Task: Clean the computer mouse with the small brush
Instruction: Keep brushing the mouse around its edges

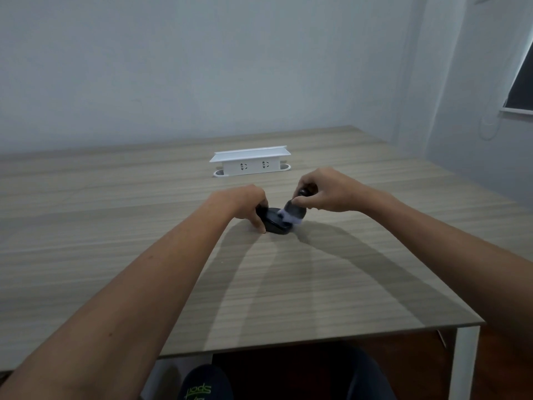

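Observation:
A black computer mouse (274,223) lies on the wooden table (144,226) at mid-depth. My left hand (248,204) grips its left side, fingers curled over the edge and touching the tabletop. My right hand (326,190) holds a small brush (294,213) with a dark handle and pale lilac bristles. The bristles press on the right part of the mouse's top and look blurred. Much of the brush handle is hidden inside my fingers.
A white socket box (251,163) with two outlets stands on the table behind the hands, close to the wall. The table's front edge and a white leg (464,362) are at lower right. My knees show under the table.

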`<state>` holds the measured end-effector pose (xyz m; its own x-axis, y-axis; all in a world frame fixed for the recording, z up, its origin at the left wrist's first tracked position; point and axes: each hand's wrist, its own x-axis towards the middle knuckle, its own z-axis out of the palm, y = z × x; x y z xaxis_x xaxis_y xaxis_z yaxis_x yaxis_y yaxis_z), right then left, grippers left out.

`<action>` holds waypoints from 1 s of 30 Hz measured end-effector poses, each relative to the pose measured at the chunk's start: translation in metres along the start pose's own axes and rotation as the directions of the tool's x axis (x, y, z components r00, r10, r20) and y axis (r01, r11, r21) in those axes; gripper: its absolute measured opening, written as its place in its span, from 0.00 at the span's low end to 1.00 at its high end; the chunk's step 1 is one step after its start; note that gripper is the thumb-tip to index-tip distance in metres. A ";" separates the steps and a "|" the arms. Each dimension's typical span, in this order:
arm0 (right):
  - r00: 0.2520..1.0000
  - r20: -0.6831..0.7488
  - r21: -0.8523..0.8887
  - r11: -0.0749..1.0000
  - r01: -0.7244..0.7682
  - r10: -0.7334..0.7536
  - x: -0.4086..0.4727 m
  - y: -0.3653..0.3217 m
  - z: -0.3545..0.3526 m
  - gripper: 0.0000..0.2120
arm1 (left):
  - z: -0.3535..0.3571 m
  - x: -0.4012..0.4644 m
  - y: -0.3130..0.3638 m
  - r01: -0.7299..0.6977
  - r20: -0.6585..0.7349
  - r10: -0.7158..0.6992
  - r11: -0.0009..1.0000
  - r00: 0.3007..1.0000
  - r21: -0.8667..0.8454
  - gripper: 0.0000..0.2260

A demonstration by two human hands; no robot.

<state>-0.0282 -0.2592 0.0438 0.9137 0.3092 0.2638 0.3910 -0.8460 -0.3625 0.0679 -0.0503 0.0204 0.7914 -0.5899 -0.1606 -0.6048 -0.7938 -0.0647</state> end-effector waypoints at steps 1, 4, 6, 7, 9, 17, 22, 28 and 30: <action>0.999 0.036 0.025 1.000 0.006 -0.007 -0.002 -0.002 0.000 0.07 | 0.000 -0.001 0.000 0.001 -0.002 -0.001 1.000 1.000 -0.002 0.24; 0.999 0.018 -0.142 0.989 -0.035 0.038 -0.001 0.011 0.002 0.09 | -0.001 -0.002 0.001 0.009 -0.001 -0.009 1.000 1.000 -0.019 0.24; 0.998 -0.038 -0.139 0.988 -0.064 0.060 -0.002 0.015 0.001 0.09 | 0.000 -0.003 0.001 0.013 0.000 -0.013 1.000 1.000 -0.022 0.25; 0.998 -0.037 -0.057 0.997 -0.059 0.057 -0.003 0.014 0.001 0.09 | 0.001 -0.003 0.001 0.013 -0.002 -0.013 1.000 1.000 -0.017 0.25; 0.998 0.034 0.090 0.995 -0.046 0.043 -0.007 0.005 0.002 0.07 | 0.002 -0.004 0.000 0.008 -0.015 -0.008 1.000 1.000 -0.014 0.25; 0.999 0.015 0.094 0.995 -0.039 0.037 -0.008 0.003 0.001 0.07 | 0.004 -0.010 0.003 0.022 -0.015 -0.022 0.999 1.000 -0.024 0.25; 0.997 -0.049 -0.115 0.992 -0.058 0.052 -0.007 0.013 0.005 0.09 | 0.005 -0.012 0.004 0.035 -0.014 -0.035 0.999 0.999 -0.023 0.25; 0.997 -0.083 -0.001 1.000 0.004 -0.004 -0.010 0.001 0.011 0.05 | 0.011 -0.020 0.012 0.051 -0.056 -0.052 0.998 0.997 -0.023 0.25; 0.990 -0.136 -0.042 0.998 -0.036 0.030 -0.008 0.006 0.013 0.07 | 0.012 -0.024 0.014 0.054 -0.069 -0.058 0.997 0.996 -0.052 0.24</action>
<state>-0.0316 -0.2609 0.0282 0.9014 0.2218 0.3719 0.3528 -0.8742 -0.3337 0.0391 -0.0458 0.0119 0.8294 -0.5517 -0.0883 -0.5553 -0.8313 -0.0219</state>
